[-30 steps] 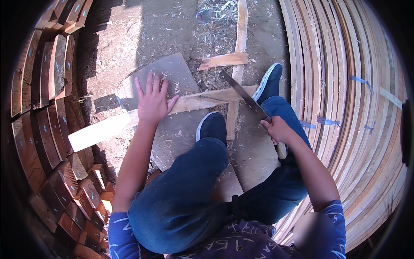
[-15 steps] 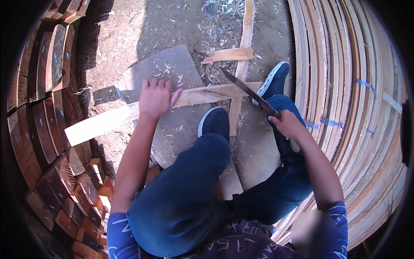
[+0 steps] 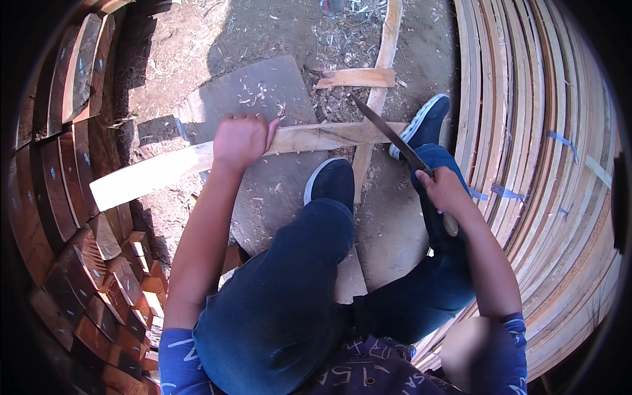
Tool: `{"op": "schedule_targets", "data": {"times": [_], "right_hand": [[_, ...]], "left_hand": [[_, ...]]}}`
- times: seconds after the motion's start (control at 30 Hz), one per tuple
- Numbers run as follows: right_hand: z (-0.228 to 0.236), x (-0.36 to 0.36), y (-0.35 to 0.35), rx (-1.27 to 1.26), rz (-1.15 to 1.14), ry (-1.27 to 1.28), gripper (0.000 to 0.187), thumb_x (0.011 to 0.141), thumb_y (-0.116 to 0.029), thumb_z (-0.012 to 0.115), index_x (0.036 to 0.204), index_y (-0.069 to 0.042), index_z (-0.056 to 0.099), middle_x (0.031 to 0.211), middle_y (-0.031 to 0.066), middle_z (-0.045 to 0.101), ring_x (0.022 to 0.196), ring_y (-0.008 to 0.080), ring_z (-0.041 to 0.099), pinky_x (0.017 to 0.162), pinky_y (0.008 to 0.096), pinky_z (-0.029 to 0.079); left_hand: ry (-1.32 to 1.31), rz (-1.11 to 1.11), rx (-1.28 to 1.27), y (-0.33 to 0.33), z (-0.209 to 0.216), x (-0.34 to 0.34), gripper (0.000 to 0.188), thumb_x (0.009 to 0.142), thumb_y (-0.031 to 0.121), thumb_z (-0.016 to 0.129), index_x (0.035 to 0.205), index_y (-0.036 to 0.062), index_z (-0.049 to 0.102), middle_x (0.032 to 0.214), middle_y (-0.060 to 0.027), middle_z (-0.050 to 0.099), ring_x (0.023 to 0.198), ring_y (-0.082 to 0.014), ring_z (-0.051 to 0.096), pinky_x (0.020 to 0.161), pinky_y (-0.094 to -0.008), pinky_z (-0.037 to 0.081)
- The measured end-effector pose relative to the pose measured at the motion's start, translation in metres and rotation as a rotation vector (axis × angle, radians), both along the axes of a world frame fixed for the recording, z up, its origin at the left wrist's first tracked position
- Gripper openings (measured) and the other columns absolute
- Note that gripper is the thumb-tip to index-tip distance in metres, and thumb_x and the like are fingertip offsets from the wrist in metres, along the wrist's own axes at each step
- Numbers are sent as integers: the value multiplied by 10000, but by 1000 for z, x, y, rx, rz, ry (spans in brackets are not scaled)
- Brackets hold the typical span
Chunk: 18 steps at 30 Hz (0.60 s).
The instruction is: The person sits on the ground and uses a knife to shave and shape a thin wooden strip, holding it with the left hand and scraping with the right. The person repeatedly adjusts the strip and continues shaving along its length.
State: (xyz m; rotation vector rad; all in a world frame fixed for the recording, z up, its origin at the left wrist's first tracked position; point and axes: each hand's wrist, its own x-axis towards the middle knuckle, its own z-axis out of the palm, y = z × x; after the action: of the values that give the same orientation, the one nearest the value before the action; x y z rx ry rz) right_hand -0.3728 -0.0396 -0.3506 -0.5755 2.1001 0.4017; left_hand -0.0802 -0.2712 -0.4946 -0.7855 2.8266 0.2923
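Observation:
A long pale wooden board lies across in front of me, its left end in bright sun. My left hand is closed over it left of the middle, fingers curled round the far edge and thumb toward the right. My right hand grips the wooden handle of a machete beside my right knee. The dark blade slants up and to the left, passing above the right part of the board; I cannot tell whether it touches. My right shoe is at the board's right end, and my left shoe is on its near side.
A narrow wooden strip runs away under the board, with a short split piece lying by it. A flat grey slab lies beneath, among wood shavings. Timber blocks are stacked at left, long planks at right.
My left fingers have curled further over the board's far edge. The board's left end has shifted slightly left and away. My right hand still holds the machete, and the whole view has moved a little.

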Motion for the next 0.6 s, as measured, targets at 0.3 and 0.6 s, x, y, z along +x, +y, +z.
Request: {"op": "schedule_targets", "data": {"times": [0.3, 0.6], "right_hand": [[-6, 4, 12, -133, 31, 22, 473, 976, -352, 591, 901, 114, 625, 703, 278, 634, 666, 435, 650, 648, 462, 516], [23, 1, -72, -190, -172, -62, 474, 978, -392, 587, 910, 75, 625, 576, 148, 596, 480, 244, 620, 467, 368, 487]], "left_hand": [[-4, 25, 58, 0, 9, -1, 469, 1010, 401, 447, 709, 93, 635, 660, -99, 656, 617, -269, 653, 688, -423, 497], [13, 24, 18, 2, 5, 7, 437, 1008, 382, 461, 718, 96, 618, 646, -96, 649, 595, -274, 643, 670, -412, 485]]}}
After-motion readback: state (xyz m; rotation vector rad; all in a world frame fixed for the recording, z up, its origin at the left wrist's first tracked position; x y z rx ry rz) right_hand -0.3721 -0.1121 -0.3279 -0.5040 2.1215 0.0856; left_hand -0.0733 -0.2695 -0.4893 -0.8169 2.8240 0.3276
